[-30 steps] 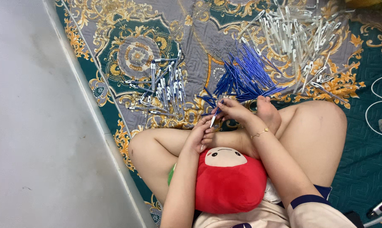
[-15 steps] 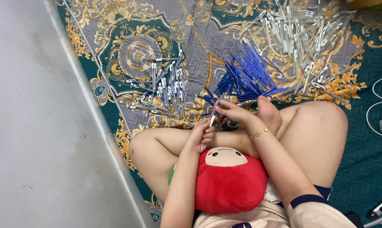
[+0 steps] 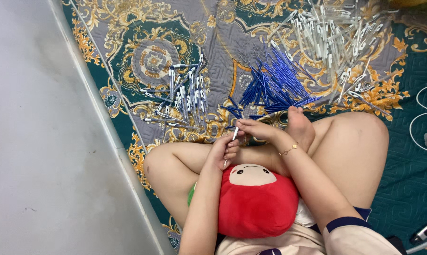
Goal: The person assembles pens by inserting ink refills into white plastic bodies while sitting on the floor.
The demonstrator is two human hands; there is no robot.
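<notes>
Centrally, one white pen barrel [image 3: 234,134], pinched between left hand [image 3: 225,151] and right hand [image 3: 257,129] above crossed legs, both grips clenched on it; blue refills [image 3: 274,87] heaped within reach.

I see bare rug [image 3: 128,28] toward its top-left corner, free to pass. Ahead: blue refills [image 3: 274,87] centre, finished pens [image 3: 182,97] left, clear barrels [image 3: 338,42] top-right. Red plush [image 3: 258,203] and knees block the near side.

One head-worn camera looks steeply down, close over lap and patterned mat [image 3: 279,28].
</notes>
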